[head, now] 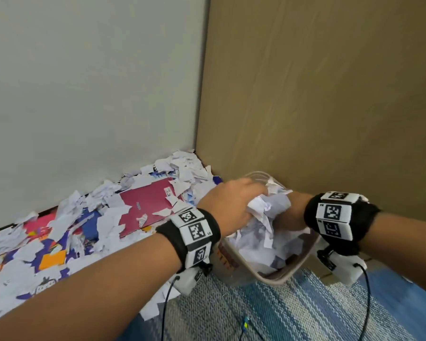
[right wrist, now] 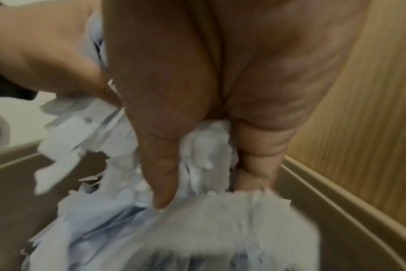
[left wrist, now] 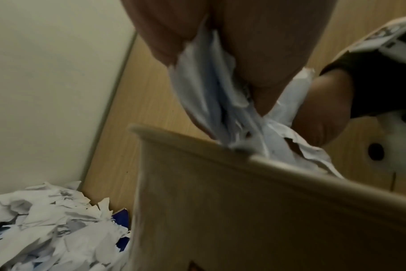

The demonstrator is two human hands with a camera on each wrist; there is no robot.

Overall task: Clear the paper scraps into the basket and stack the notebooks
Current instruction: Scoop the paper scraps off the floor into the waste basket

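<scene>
Left hand (head: 228, 205): clenched round a wad of paper scraps (head: 263, 212), above the basket (head: 290, 271).
Right hand (head: 293, 212): we've got it gripping the same wad from the opp. side.
Basket: beige, by the wood panel, part-filled w/ scraps.
Notebooks: red notebook (head: 145, 205) on the floor left of the basket (scraps strewn over it), unstacked.
</scene>
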